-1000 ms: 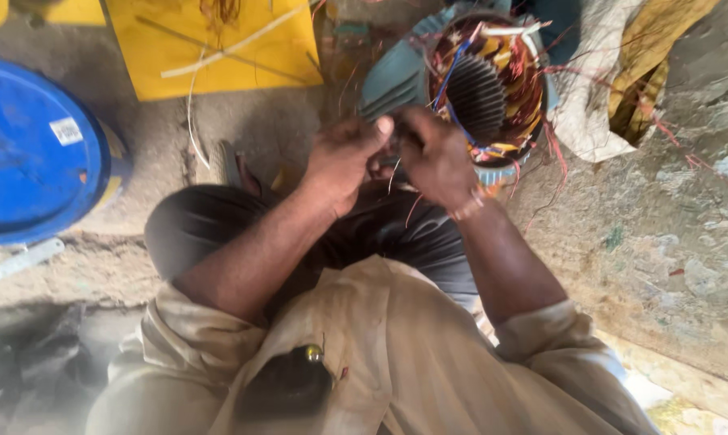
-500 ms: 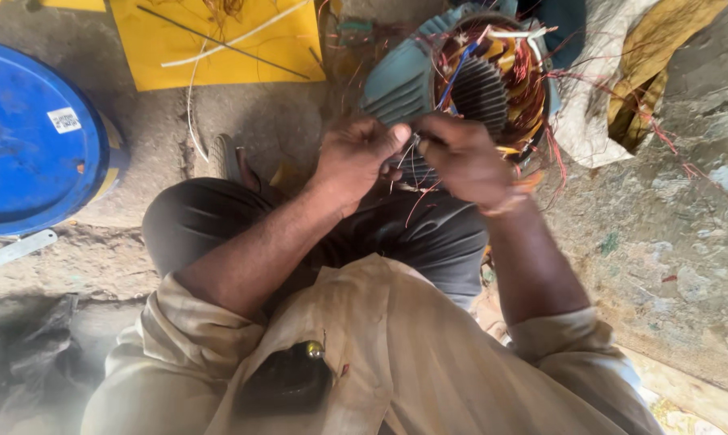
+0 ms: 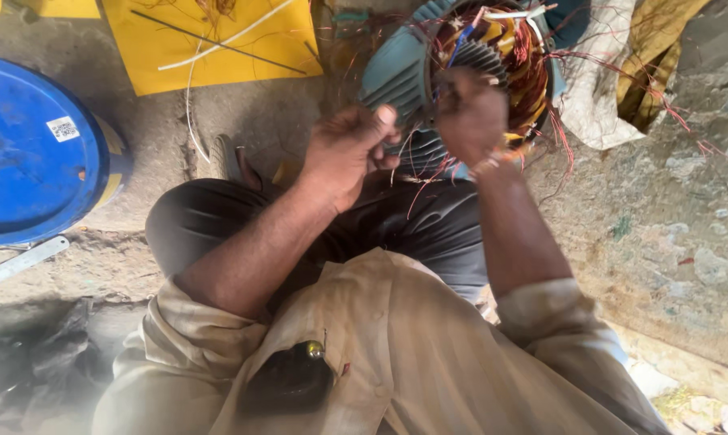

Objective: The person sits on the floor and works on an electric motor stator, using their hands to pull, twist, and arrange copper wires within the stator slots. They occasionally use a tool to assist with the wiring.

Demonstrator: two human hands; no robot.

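A grey-blue electric motor stator (image 3: 396, 72) lies on its side in front of my knees, its open end full of copper-red winding wire (image 3: 533, 56) and coloured leads. My left hand (image 3: 344, 153) is closed in a fist just below the stator housing, pinching thin red wire strands. My right hand (image 3: 470, 113) is raised against the stator's open face with its fingers curled around the windings. Loose red wires (image 3: 420, 173) hang between the two hands.
A blue drum lid (image 3: 34, 153) sits at the left, with a metal ruler (image 3: 18, 264) below it. A yellow sheet (image 3: 219, 40) carrying a thin rod and white wire lies at the top. Cloth rags (image 3: 622, 72) are heaped at the right on rough concrete ground (image 3: 686, 242).
Both hands have risen toward the stator. The right hand moved from the wire bundle up onto the windings, while the left stayed closed on the strands.
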